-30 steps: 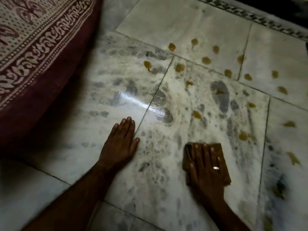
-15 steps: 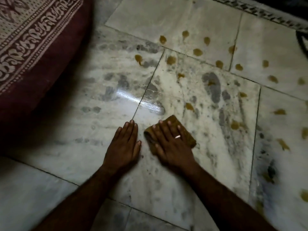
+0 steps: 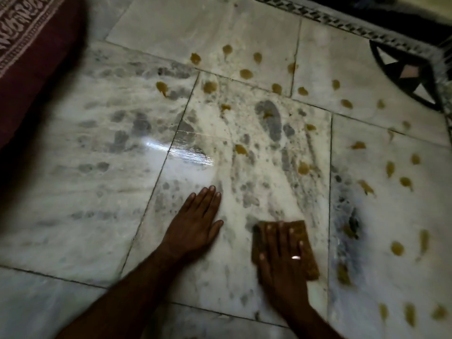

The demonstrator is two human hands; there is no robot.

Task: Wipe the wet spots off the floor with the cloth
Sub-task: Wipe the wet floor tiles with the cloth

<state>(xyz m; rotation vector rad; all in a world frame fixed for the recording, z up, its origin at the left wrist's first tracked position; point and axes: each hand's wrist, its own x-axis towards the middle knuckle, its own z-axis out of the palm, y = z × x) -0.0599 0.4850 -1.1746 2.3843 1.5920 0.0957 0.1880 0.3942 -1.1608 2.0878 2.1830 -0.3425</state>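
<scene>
Marble floor (image 3: 102, 192) w/ grey veining, dim light, 1 bright glare patch (image 3: 188, 155) just ahead of the left hand (image 3: 195, 228). Maroon patterned fabric (image 3: 27, 45) fills the upper left corner, cut off by the frame, casting shadow along the floor's left side. Dark inlaid border strip (image 3: 347, 25) runs across the top right w/ a black triangle motif (image 3: 406, 74) at the right edge. Yellow-brown wet spots (image 3: 245, 73) scattered in an arc across the far tiles & down the right side; nearest ones to the cloth (image 3: 307, 253) sit well apart on the next tile right. Left hand lies flat, fingers together & extended, palm on the floor, holding nothing. Right hand (image 3: 281, 260) is spread flat, palm down, pressing the brown cloth to the floor; ring glints on 1 finger. Cloth partly hidden under that hand, its right edge near the tile seam. Right side of frame is motion-blurred; dark smear (image 3: 352, 223) there hard to make out. Bare tile betw. the 2 hands.
</scene>
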